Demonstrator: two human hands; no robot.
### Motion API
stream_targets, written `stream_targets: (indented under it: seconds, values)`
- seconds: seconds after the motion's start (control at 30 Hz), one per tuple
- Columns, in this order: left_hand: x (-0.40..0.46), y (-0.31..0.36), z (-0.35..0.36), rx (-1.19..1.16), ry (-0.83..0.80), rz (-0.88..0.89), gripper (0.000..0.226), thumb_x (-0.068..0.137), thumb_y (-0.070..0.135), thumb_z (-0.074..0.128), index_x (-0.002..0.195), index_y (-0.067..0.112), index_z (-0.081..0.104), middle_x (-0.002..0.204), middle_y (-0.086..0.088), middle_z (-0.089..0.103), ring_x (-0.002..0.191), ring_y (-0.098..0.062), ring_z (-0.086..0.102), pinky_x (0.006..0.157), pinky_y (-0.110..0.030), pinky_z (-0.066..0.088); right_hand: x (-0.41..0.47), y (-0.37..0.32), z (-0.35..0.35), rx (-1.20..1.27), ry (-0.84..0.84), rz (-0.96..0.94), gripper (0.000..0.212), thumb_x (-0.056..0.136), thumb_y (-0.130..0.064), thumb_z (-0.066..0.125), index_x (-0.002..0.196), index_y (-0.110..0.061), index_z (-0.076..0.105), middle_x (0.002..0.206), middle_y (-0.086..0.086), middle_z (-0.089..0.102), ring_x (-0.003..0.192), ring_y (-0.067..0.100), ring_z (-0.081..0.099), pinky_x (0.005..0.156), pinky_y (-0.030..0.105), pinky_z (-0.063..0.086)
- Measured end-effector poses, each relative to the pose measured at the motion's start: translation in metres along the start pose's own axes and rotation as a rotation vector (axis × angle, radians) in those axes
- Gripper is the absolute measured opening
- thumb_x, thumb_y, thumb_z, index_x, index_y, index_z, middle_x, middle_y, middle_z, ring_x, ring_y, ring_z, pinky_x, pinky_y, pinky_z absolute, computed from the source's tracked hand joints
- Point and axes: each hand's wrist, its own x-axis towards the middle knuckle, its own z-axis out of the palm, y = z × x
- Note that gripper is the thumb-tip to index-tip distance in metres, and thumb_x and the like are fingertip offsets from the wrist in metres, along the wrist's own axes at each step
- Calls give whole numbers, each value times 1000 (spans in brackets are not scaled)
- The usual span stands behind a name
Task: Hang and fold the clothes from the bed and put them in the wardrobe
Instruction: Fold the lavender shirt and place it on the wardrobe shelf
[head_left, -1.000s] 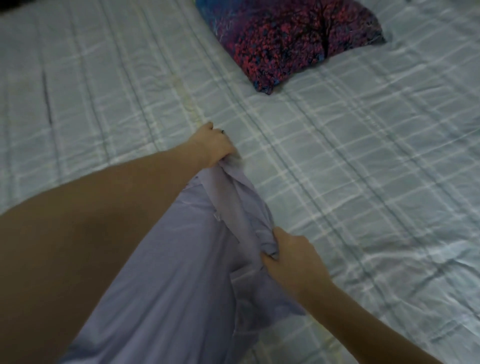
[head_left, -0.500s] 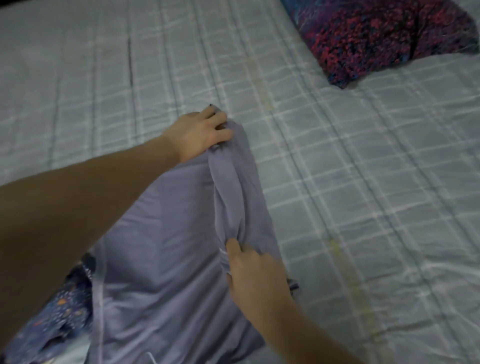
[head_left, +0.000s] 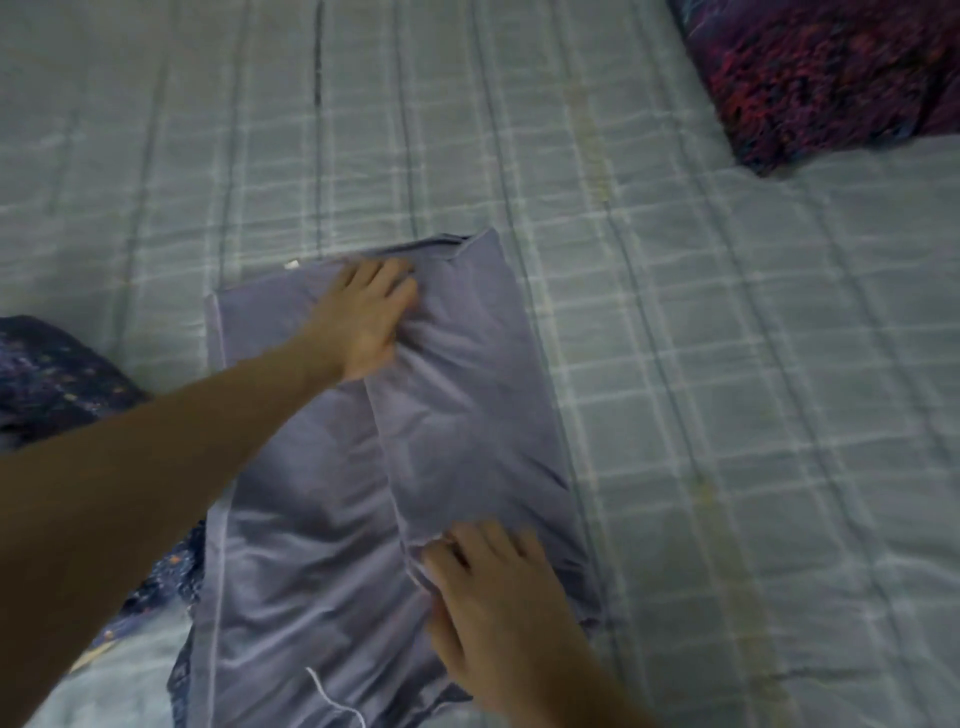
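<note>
- The bed (head_left: 727, 364), covered in a pale checked sheet, carries everything in view; a dark red-and-purple pillow (head_left: 831, 78) lies at its far right, well apart from the work.
- The lilac garment (head_left: 467, 441) lies flat on the bed directly in front of the person; its long axis runs from near to far, tilting slightly leftward at the far end; the right-hand part looks folded over the middle, its edge forming a ridge down the length.
- A dark speckled cloth (head_left: 52, 374) sits to the left, partly beneath the garment's near corner.
- The left hand (head_left: 363, 317) rests on the far end of the garment, fingers spread and fairly straight, pressing the fabric down rather than clutching it.
- The right hand (head_left: 493, 597) is at the near end, on the folded edge; its fingers appear to press or lightly pinch there; blur stops me saying which.
- As I judge it, the next fold turns on that long axis: far end toward near, so the left hand, already at the far end, is the better placed to lift.
</note>
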Motion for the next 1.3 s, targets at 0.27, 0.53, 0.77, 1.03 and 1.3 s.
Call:
stream_targets:
  seconds: [0.27, 0.53, 0.77, 1.03, 1.3]
  values:
    - [41, 42, 20, -224, -475, -185, 60, 98, 60, 13, 153, 38, -3, 162, 11, -8, 149, -14, -6, 118, -54, 1, -17, 13, 30, -58, -432, 196, 42, 65, -24, 73, 105, -20, 62, 103, 7, 61, 92, 28, 65, 74, 60, 52]
    - [48, 65, 11, -54, -361, -226, 65, 99, 53, 28, 154, 26, 8, 163, -2, -5, 149, -26, 0, 117, -56, 5, -48, 41, 16, 109, -159, 37, 56, 44, -31, 74, 91, -28, 43, 86, -7, 51, 67, 15, 60, 47, 22, 44]
    - [-75, 162, -11, -360, 186, 122, 27, 89, 30, 50, 100, 7, 57, 102, -15, 50, 87, -32, 44, 71, -41, 38, -93, 83, 27, 51, -105, 409, 61, 55, -35, 81, 102, -17, 45, 99, 7, 53, 84, 33, 61, 54, 39, 51]
    - [-244, 252, 17, -604, 14, -95, 13, 89, 30, 58, 91, 18, 53, 85, 2, 53, 72, -22, 57, 59, -35, 47, -98, 87, 31, 353, -75, 615, 12, 89, -25, 57, 87, -14, 53, 90, 12, 60, 86, 34, 61, 69, 40, 48]
    - [-231, 275, 19, -782, 8, -633, 13, 94, 34, 50, 106, 29, 46, 97, 10, 57, 80, -16, 60, 60, -31, 47, -123, 82, 25, 610, 108, 714, 23, 82, -9, 55, 85, -29, 44, 71, 1, 61, 64, 27, 65, 60, 49, 56]
